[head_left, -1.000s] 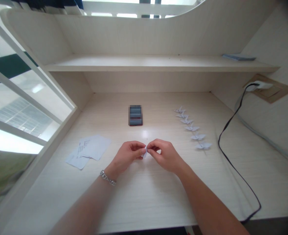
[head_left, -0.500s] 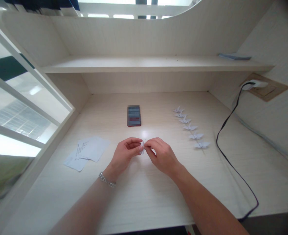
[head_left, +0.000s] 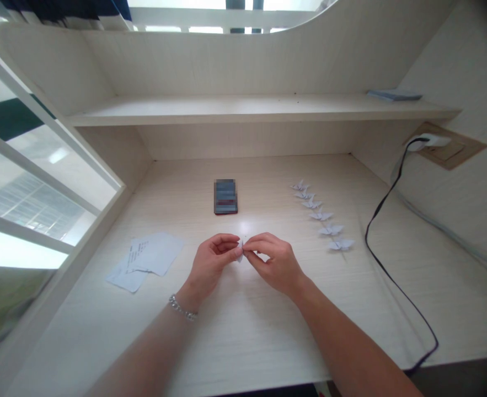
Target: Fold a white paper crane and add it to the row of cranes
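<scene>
Between my fingertips is a small folded piece of white paper [head_left: 240,257], mostly hidden by the fingers. My left hand [head_left: 215,259] pinches it from the left, thumb against the fingers, with a silver chain bracelet [head_left: 182,309] on that wrist. From the other side my right hand [head_left: 274,261] pinches its right edge between thumb and index finger. To the right of the hands, several folded white paper cranes [head_left: 331,230] lie in a slanting row on the desk. Beyond my hands lies a dark phone-like rectangle [head_left: 225,197], its face pixelated.
Two overlapping white paper sheets [head_left: 156,252], with some writing, lie at the left of the pale desk [head_left: 243,342]. A black cable [head_left: 378,259] runs from the wall socket [head_left: 448,145] down the right side. A shelf [head_left: 210,107] with a thin bluish booklet [head_left: 394,95] spans the back.
My right thumb and index finger have shifted slightly at the paper's edge. Both hands keep their pinch; the view has tilted a little.
</scene>
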A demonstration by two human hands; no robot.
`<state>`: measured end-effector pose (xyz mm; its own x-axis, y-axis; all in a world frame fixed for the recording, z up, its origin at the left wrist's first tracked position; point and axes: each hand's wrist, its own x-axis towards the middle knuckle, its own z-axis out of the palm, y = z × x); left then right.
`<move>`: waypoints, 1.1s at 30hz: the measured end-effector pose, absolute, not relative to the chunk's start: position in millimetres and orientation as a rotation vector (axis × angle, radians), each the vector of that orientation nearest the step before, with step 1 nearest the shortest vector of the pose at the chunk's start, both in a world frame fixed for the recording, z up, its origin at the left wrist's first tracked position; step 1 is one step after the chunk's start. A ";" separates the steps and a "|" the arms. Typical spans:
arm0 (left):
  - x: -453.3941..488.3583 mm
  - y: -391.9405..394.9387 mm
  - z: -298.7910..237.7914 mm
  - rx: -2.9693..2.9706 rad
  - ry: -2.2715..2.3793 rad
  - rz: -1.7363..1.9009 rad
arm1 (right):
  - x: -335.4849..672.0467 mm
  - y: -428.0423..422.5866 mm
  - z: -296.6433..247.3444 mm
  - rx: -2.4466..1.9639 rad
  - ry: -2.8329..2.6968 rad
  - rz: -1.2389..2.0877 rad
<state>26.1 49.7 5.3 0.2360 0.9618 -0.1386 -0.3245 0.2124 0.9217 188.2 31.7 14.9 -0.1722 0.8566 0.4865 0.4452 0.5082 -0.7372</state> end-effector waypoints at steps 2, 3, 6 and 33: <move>26.4 50.0 5.4 0.913 0.894 1.101 | 186.6 30.5 15.3 -1.094 -1.771 0.580; 26.5 50.1 5.7 0.912 0.898 1.112 | 185.3 29.8 15.9 -1.103 -1.747 0.605; 26.9 50.1 6.4 0.917 0.895 1.151 | 180.8 27.4 18.3 -1.140 -1.655 0.694; 28.6 47.4 8.1 1.074 0.851 1.267 | 177.0 33.1 13.0 -1.115 -1.210 1.310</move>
